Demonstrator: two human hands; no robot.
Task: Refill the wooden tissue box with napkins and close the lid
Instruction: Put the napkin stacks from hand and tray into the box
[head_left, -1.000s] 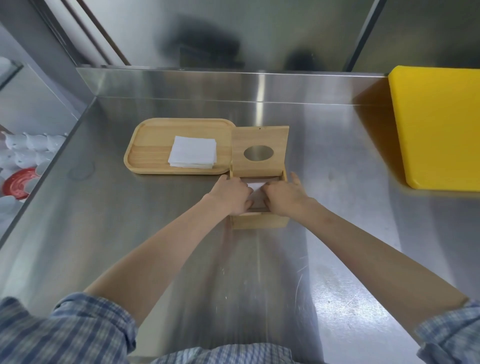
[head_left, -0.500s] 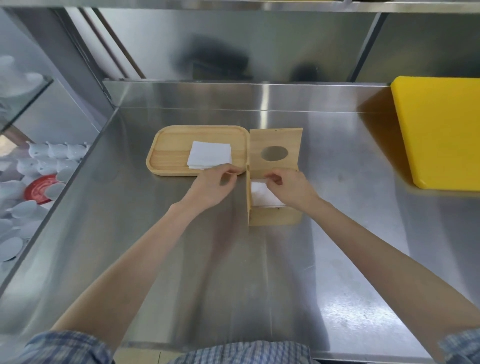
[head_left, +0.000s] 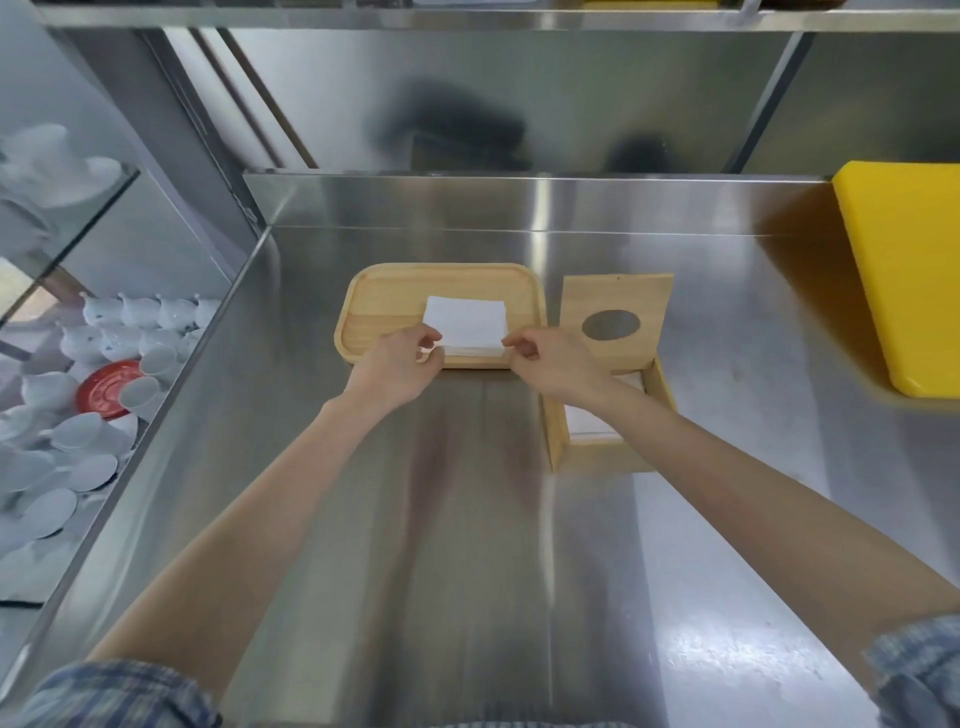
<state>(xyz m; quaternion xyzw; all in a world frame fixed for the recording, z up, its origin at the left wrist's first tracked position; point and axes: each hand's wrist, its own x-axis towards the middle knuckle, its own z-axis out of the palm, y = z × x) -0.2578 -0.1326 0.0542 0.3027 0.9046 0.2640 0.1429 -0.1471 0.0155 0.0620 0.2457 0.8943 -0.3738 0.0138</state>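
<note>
In the head view, the step in hand looks like fetching another batch of napkins: both hands have reached the stack of napkins (head_left: 466, 326), which lies on the wooden tray (head_left: 384, 301) at about twelve o'clock from the person. The left hand (head_left: 397, 364) pinches the stack's near left corner between thumb and fingertips, and the right hand (head_left: 553, 364) pinches the near right corner in the same narrow way; whether either has a full hold or only touches the edge is hard to tell, as the hands hide the contact. The wooden tissue box (head_left: 605, 457) stands just beside the tray at about one o'clock, its lid (head_left: 615, 325) swung open toward the back, with some white napkins already showing inside under the right forearm. The next move probably calls for lifting the stack level, carrying it right over the box's near wall, and lowering it squarely so the lid can shut afterwards.
</note>
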